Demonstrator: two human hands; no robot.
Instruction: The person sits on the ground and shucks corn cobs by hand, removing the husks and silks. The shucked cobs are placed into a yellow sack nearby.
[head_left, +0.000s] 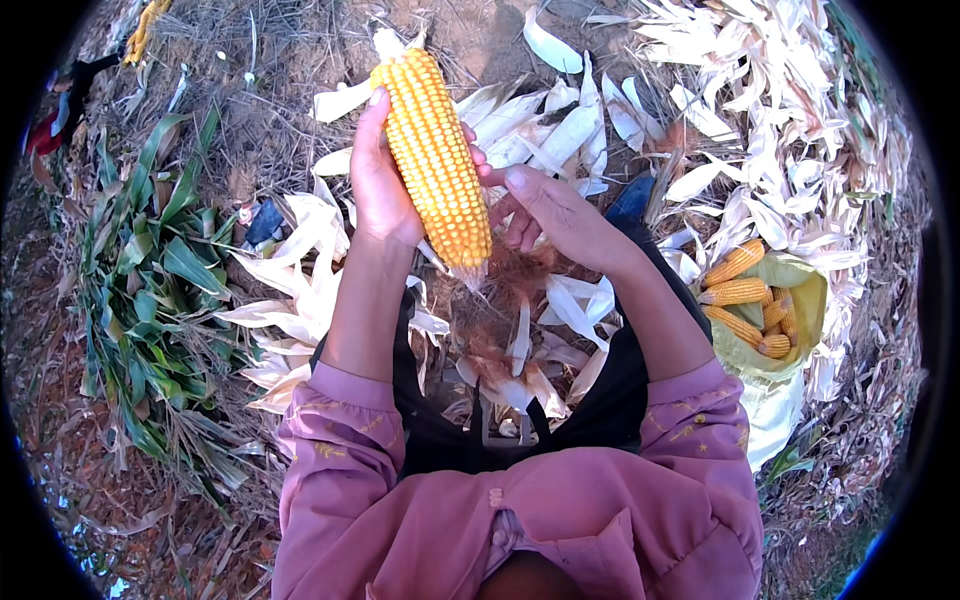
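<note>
My left hand (384, 180) is wrapped around a yellow ear of corn (439, 165) without its husk, thumb on the near side and fingertips showing past its right side. The ear stands tilted, its pale stalk end at the top and its silky tip towards my lap. Close to the ear's right side is my right hand (551, 210), thumb and fingers partly bent, with the forefinger at the left hand's fingertips. Whether the right fingers touch the ear or hold a bit of silk or husk cannot be told. Brown corn silk (517, 262) lies on the ground below the hands.
At the right, an open yellowish woven sack (772, 397) has several husked ears (739, 291) in its mouth. Pale dry husks (780, 150) lie heaped at the upper right, more husks (300, 300) left of my knees. Green stalks and leaves (150, 300) are piled farther left.
</note>
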